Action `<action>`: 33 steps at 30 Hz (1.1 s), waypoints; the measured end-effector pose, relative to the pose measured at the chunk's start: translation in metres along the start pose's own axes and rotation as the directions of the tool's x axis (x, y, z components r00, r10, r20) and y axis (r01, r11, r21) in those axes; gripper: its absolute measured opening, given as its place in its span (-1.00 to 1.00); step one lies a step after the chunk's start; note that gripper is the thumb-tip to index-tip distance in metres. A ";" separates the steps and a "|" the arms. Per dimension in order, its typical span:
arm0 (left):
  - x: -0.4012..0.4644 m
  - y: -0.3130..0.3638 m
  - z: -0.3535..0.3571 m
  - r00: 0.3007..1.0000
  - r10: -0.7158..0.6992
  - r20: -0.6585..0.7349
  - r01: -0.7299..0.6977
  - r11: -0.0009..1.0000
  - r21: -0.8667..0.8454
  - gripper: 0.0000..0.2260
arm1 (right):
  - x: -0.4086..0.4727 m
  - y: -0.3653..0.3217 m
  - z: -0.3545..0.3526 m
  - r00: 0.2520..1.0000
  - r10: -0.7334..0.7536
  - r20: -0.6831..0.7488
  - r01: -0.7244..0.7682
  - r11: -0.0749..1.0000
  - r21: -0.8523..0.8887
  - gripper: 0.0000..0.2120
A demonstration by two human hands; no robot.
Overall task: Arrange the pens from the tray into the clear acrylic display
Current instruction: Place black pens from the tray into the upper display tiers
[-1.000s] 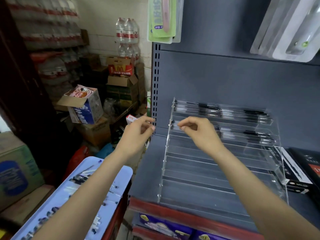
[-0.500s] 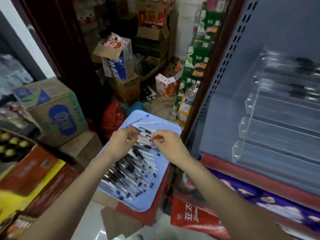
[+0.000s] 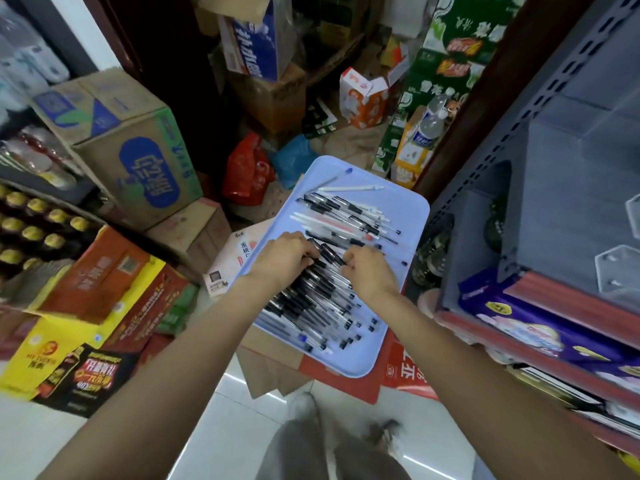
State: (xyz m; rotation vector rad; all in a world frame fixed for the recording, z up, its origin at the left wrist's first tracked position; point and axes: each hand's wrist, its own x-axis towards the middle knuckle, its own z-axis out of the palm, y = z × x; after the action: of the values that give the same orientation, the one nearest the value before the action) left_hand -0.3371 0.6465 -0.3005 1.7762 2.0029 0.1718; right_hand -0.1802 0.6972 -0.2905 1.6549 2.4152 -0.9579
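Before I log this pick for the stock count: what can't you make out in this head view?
- Whether the left hand and right hand grip pens: fingers curl into the pile.
- Pen count on the tray: overlapping.
- Acrylic display: cut off by the right edge, its rows unseen.

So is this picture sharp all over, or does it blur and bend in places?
Head view: sharp mid-frame, on the pens and tray; boxes at the left edge smear; the shelf upright leans from wide-angle distortion; glare streaks the floor.
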 end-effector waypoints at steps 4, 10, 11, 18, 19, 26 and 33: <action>0.009 -0.001 0.000 1.000 0.010 0.029 -0.011 0.999 0.034 -0.79 | 0.002 -0.003 -0.004 0.999 0.029 0.040 -0.031 0.998 0.063 -0.76; 0.023 0.001 -0.006 0.990 0.090 0.113 -0.110 0.975 0.192 -0.78 | -0.008 0.007 -0.026 0.996 0.092 0.004 -0.090 0.968 0.233 -0.73; 0.025 0.002 -0.006 0.988 0.096 0.121 -0.118 0.974 0.193 -0.79 | -0.009 0.008 -0.031 0.996 0.092 -0.005 -0.087 0.956 0.282 -0.77; 0.032 0.007 -0.012 0.974 0.111 0.197 -0.146 0.973 0.178 -0.81 | -0.012 0.018 -0.041 0.992 0.100 -0.076 -0.053 0.880 0.472 -0.82; 0.032 0.008 -0.013 0.971 0.129 0.204 -0.169 0.967 0.192 -0.81 | -0.013 0.017 -0.042 0.993 0.096 -0.073 -0.048 0.869 0.493 -0.83; 0.018 0.016 -0.031 0.977 0.210 0.045 -0.200 0.966 -0.165 -0.87 | -0.019 0.012 -0.064 0.984 0.103 -0.146 0.004 0.805 0.593 -0.92; 0.011 0.058 -0.074 0.981 0.072 -0.181 -0.182 0.666 -0.724 -0.91 | -0.036 0.006 -0.121 0.949 0.045 -0.313 0.155 0.797 0.584 -0.88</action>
State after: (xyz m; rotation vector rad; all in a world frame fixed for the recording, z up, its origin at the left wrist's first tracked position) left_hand -0.3153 0.6813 -0.2149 1.3616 1.5268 1.0301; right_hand -0.1252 0.7321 -0.1821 2.0664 2.5169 -1.7508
